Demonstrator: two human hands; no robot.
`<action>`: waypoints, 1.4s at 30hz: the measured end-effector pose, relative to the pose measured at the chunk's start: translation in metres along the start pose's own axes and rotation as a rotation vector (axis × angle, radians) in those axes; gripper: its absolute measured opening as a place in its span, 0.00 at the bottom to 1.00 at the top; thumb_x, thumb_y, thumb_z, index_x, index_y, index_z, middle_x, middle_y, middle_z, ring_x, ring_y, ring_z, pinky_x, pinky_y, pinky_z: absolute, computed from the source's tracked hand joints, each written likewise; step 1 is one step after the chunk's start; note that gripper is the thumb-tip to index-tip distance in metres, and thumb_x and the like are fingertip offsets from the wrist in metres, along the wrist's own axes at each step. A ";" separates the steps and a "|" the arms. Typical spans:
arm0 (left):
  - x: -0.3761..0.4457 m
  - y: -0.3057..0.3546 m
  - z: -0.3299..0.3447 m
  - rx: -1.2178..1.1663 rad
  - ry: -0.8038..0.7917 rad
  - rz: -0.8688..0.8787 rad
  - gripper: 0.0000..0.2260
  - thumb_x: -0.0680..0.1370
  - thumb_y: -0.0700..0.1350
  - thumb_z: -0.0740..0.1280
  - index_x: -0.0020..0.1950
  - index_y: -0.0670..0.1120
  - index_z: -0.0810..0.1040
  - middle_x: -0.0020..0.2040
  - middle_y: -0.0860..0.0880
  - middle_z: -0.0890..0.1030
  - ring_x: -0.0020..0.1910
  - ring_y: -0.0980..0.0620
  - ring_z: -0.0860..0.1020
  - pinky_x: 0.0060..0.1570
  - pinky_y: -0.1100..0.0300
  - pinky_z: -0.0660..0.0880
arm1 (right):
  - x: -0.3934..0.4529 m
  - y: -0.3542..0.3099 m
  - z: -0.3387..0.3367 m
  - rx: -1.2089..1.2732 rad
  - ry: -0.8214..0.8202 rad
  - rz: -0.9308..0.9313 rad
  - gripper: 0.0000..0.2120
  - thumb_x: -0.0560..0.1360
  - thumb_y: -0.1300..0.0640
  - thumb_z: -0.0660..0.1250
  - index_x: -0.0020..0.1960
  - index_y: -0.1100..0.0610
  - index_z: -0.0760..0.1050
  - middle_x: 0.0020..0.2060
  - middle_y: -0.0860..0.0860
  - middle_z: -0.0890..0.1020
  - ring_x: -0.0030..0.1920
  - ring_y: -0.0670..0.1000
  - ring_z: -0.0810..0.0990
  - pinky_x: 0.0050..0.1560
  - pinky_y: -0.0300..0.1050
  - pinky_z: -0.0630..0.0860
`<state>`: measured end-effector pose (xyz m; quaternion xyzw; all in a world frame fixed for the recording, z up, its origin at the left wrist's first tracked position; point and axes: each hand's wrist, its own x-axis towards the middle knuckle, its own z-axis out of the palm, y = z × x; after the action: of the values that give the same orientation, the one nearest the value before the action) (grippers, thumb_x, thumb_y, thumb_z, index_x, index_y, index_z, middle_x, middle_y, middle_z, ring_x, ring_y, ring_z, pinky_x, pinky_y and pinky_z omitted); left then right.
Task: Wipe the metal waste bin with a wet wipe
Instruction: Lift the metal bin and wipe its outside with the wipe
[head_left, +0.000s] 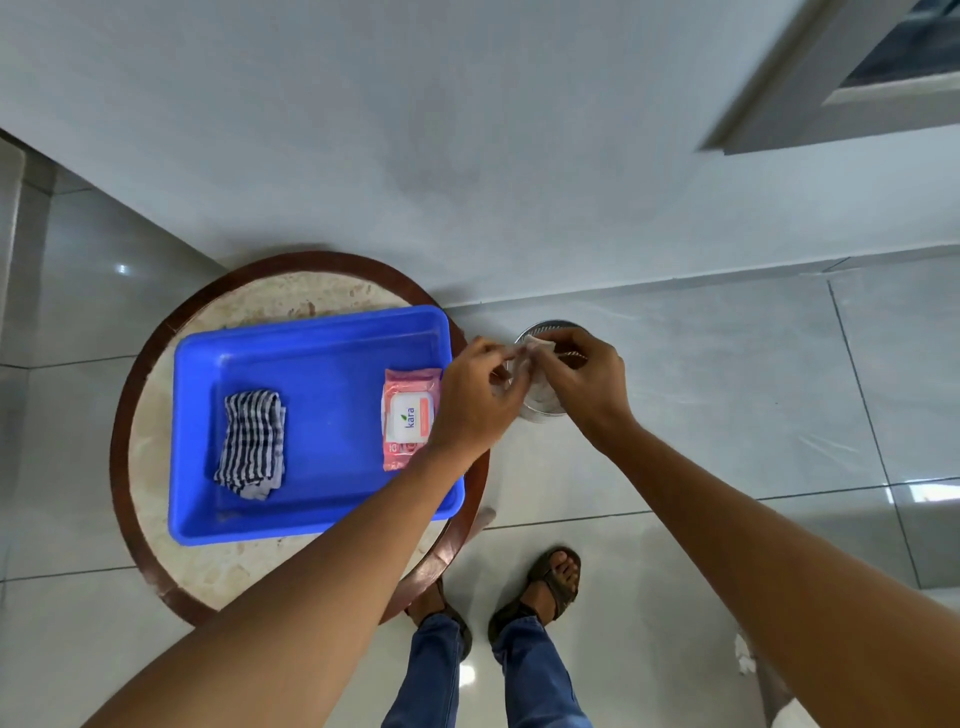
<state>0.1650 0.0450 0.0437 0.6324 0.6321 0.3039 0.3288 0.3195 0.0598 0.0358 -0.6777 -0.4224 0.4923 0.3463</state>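
Observation:
A small round metal waste bin (545, 328) stands on the tiled floor by the wall, mostly hidden behind my hands. Both hands hold a white wet wipe (525, 356) above the bin. My left hand (480, 397) pinches its left side and my right hand (584, 382) pinches its right side. A pink pack of wet wipes (408, 415) lies flat at the right end of a blue tray (311, 525), just left of my left hand.
The blue tray sits on a round table (156, 415) with a dark wooden rim. A striped folded cloth (252, 444) lies in the tray's left half. My sandalled feet (556, 577) stand on the glossy floor below the bin. The wall (467, 156) runs behind.

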 end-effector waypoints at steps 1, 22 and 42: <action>0.003 0.005 0.003 -0.030 -0.002 0.005 0.15 0.82 0.48 0.73 0.62 0.38 0.87 0.51 0.43 0.86 0.45 0.48 0.86 0.45 0.50 0.87 | 0.002 -0.003 -0.003 0.044 -0.005 0.011 0.07 0.81 0.56 0.74 0.54 0.59 0.89 0.44 0.48 0.91 0.43 0.37 0.88 0.45 0.31 0.81; 0.024 -0.013 -0.001 -0.722 -0.072 -0.634 0.13 0.85 0.40 0.70 0.66 0.34 0.83 0.57 0.36 0.86 0.57 0.41 0.86 0.57 0.51 0.86 | 0.015 0.011 -0.014 0.436 -0.086 0.354 0.18 0.78 0.63 0.77 0.68 0.59 0.83 0.56 0.57 0.87 0.58 0.56 0.87 0.62 0.53 0.85; 0.082 -0.042 0.121 -0.458 -0.007 -0.741 0.10 0.83 0.40 0.73 0.54 0.32 0.85 0.45 0.35 0.87 0.37 0.45 0.84 0.48 0.51 0.85 | 0.073 0.110 -0.069 0.819 -0.016 0.605 0.11 0.84 0.58 0.73 0.64 0.62 0.83 0.63 0.60 0.86 0.59 0.55 0.88 0.47 0.43 0.89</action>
<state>0.2384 0.1223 -0.0650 0.2745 0.7317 0.2954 0.5496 0.4232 0.0786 -0.0698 -0.5748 0.0179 0.7008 0.4222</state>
